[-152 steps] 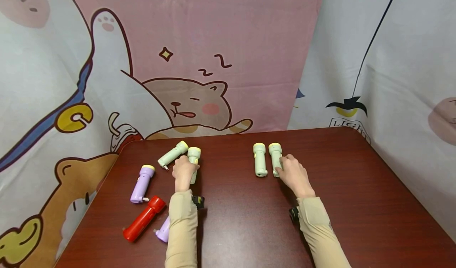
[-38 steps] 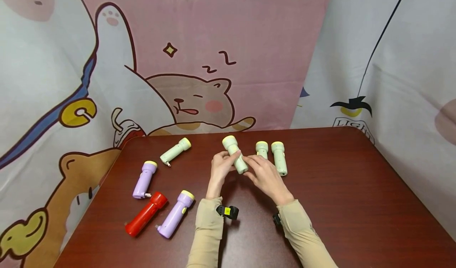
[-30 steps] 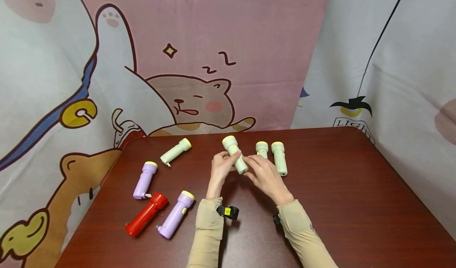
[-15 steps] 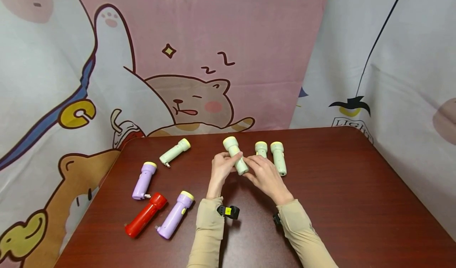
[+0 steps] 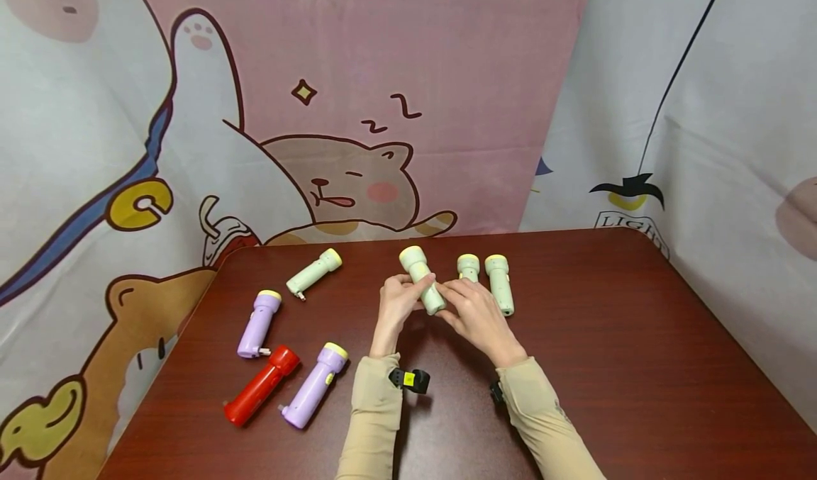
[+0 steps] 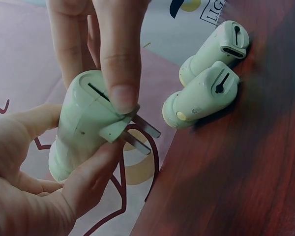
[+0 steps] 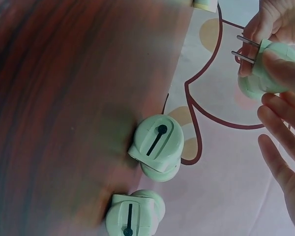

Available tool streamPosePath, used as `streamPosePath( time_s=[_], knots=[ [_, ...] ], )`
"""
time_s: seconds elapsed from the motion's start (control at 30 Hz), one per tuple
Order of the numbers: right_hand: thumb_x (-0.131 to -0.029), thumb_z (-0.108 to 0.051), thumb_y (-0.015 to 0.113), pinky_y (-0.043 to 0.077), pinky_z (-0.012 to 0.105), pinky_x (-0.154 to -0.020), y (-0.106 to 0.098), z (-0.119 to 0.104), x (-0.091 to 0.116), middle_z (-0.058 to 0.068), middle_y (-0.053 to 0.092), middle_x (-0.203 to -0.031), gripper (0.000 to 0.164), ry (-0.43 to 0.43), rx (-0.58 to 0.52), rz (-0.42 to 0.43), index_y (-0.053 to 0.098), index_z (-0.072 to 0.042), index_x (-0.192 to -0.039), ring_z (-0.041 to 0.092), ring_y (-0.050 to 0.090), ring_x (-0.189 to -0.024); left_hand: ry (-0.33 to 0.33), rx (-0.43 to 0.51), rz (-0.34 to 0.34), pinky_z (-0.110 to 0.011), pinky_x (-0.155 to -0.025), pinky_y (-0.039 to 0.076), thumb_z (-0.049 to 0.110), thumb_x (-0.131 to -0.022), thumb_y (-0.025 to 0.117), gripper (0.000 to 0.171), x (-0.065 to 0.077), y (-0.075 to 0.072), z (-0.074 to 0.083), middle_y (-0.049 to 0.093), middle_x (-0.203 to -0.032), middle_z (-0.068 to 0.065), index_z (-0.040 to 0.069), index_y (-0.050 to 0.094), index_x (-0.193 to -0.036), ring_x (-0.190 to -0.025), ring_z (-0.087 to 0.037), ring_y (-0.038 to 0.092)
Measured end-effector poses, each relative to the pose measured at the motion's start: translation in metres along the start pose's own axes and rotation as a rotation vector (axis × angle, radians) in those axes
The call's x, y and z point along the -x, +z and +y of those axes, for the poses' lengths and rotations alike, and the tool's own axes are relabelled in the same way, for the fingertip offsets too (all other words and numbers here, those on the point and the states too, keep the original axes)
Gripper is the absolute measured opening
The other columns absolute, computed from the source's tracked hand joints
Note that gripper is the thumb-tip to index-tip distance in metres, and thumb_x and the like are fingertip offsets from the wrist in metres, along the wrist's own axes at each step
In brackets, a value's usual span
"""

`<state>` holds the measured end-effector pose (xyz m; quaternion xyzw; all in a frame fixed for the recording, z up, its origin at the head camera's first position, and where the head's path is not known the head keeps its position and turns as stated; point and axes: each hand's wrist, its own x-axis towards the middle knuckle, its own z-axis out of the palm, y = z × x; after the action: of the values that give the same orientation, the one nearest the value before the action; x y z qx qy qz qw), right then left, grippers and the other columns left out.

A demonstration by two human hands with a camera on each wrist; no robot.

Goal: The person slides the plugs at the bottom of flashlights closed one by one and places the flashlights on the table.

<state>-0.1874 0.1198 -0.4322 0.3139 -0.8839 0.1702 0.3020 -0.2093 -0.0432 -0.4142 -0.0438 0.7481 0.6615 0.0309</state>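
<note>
My left hand (image 5: pixel 397 301) grips a pale green flashlight (image 5: pixel 415 261) above the table, its yellow-rimmed head pointing away. At the tail, two metal plug prongs (image 6: pixel 140 140) stick out sideways, as the left wrist view shows. My right hand (image 5: pixel 475 313) pinches that tail end: its thumb (image 6: pixel 123 83) presses beside the prongs, and a finger touches the body behind. Its other fingers (image 7: pixel 273 152) are spread loosely in the right wrist view. Two more green flashlights lie just beyond the right hand, one (image 5: pixel 500 285) fully visible and one (image 5: pixel 469 266) partly hidden by it.
On the left of the brown table (image 5: pixel 638 366) lie another green flashlight (image 5: pixel 313 273) with prongs out, two purple flashlights (image 5: pixel 258 325) and a red flashlight (image 5: pixel 260 386). A patterned cloth (image 5: pixel 447 111) hangs behind the table's far edge.
Five seconds ago the hands were apart, each at a green flashlight on the table. The left one has since been lifted to the middle, and both hands meet on it. The last second shows almost no movement.
</note>
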Motion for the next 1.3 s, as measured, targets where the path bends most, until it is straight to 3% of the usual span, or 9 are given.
streamPosePath(
  time_s=[0.23, 0.77, 1.3],
  knots=[
    [-0.070, -0.019, 0.083, 0.051, 0.036, -0.084, -0.0022, -0.0009, -0.0009, 0.004, 0.070, -0.100, 0.044, -0.004, 0.009, 0.002, 0.070, -0.004, -0.110, 0.022, 0.064, -0.092, 0.005, 0.002, -0.004, -0.043, -0.071, 0.058, 0.034, -0.080, 0.075, 0.050, -0.0001, 0.0002, -0.0018, 0.072, -0.091, -0.023, -0.007, 0.062, -0.106, -0.068, -0.018, 0.070],
    [-0.069, -0.019, 0.084, 0.051, 0.035, -0.080, -0.0047, -0.0002, -0.0018, 0.003, 0.070, -0.096, 0.043, -0.017, 0.005, -0.011, 0.071, -0.005, -0.108, 0.020, 0.063, -0.089, -0.010, 0.053, -0.004, -0.054, -0.078, 0.054, 0.028, -0.081, 0.075, 0.040, 0.0015, 0.0013, -0.0006, 0.073, -0.085, -0.019, -0.006, 0.065, -0.099, -0.060, -0.012, 0.068],
    [-0.064, -0.021, 0.087, 0.051, 0.034, -0.082, -0.0024, -0.0002, -0.0022, 0.002, 0.069, -0.095, 0.047, -0.046, 0.028, 0.002, 0.071, -0.005, -0.105, 0.019, 0.062, -0.089, 0.007, 0.042, 0.008, -0.049, -0.071, 0.057, 0.028, -0.081, 0.074, 0.039, 0.0002, 0.0007, -0.0004, 0.072, -0.083, -0.018, -0.007, 0.066, -0.098, -0.060, -0.014, 0.069]
  ],
)
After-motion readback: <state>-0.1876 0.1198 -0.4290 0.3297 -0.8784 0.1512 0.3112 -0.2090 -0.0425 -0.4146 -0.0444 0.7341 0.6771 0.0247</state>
